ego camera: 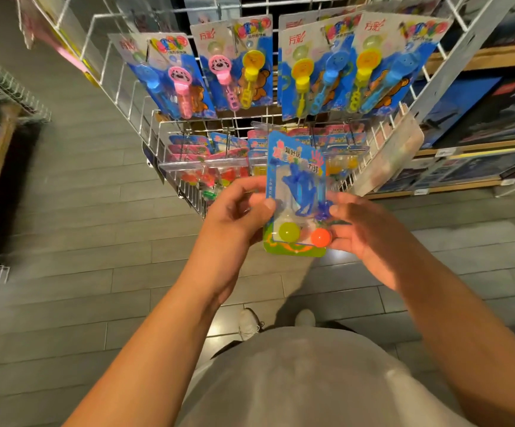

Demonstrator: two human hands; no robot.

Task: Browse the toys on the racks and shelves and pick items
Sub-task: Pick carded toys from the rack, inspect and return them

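Note:
I hold a blister-packed toy card [294,167] upright in front of the white wire rack [133,103]. The card is blue, with blue sticky-hand figures, a yellow-green ball and an orange ball near its lower edge. My left hand [234,217] pinches its left edge, thumb on the front. My right hand [364,232] grips the right edge, thumb next to the orange ball. Bubble wand cards [237,66] hang on the rack's upper row, and more small toy cards [206,155] hang on the lower row behind the held card.
Wooden shelves [471,60] with dark boxed toys stand on the right. Another wire rack and shelf [6,97] are at the left edge. Grey plank floor [80,272] lies below, with my shoes visible under the card.

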